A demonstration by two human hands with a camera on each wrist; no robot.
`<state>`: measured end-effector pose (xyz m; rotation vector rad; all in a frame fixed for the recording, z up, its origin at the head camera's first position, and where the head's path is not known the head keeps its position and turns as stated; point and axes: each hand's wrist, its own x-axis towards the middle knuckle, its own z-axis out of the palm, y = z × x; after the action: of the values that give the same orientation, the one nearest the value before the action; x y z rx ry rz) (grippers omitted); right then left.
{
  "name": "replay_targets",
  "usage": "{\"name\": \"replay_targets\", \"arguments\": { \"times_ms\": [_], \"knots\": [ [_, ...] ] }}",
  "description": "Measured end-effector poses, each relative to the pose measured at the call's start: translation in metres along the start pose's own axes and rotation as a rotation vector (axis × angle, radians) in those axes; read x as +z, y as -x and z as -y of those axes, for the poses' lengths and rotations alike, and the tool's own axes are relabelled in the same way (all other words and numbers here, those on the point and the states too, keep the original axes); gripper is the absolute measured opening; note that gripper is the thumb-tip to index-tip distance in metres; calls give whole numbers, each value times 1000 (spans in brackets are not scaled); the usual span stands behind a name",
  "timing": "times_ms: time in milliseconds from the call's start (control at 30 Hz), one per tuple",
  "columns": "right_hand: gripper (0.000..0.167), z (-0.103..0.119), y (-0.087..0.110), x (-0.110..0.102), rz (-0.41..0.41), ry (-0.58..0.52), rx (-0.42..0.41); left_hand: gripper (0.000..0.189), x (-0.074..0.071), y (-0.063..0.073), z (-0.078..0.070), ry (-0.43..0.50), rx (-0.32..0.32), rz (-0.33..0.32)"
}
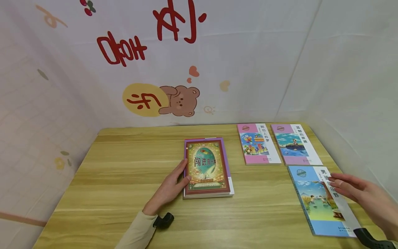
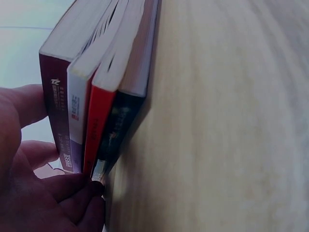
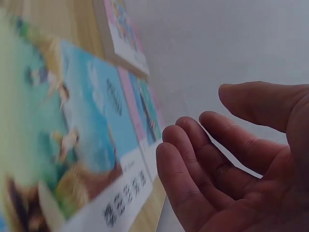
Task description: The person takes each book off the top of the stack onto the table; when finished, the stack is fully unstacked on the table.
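Note:
A stack of several books sits mid-table; its top one is a brown-bordered book [image 1: 206,169] with a green and gold cover. My left hand [image 1: 169,186] touches the left side of this stack. In the left wrist view, its fingers lie against the spines, which include a red spine [image 2: 98,128] and a dark teal spine [image 2: 118,126]. At the right, my right hand [image 1: 365,199] hovers by the right edge of a blue-and-white book [image 1: 323,204] with a riverside picture. Its fingers are loosely bent, and nothing is between them in the right wrist view.
Two pink-and-white books lie flat behind the blue one: a book with balloons [image 1: 258,143] and a book with a water scene [image 1: 295,144]. The wooden table [image 1: 124,162] meets a white printed curtain [image 1: 248,52] at its back and sides.

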<state>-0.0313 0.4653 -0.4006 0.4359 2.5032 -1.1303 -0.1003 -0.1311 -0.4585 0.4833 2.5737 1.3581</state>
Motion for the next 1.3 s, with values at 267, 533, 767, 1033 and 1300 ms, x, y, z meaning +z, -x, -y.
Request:
{"name": "replay_targets", "arguments": {
  "times_ms": [267, 533, 767, 1033, 1300],
  "knots": [
    [39, 33, 1, 25, 18, -241, -392, 70, 0, 2, 1, -5, 11, -13],
    [37, 77, -10, 52, 127, -395, -501, 70, -1, 5, 1, 5, 9, -20],
    [38, 107, -20, 79, 186, -408, -568, 70, 0, 5, 1, 3, 11, -20],
    [39, 134, -33, 106, 214, -400, -578, 71, 1, 5, -1, 3, 9, -26],
    [52, 160, -41, 141, 251, -402, -519, 78, 2, 1, -3, 30, -48, -36]
  ]
}}
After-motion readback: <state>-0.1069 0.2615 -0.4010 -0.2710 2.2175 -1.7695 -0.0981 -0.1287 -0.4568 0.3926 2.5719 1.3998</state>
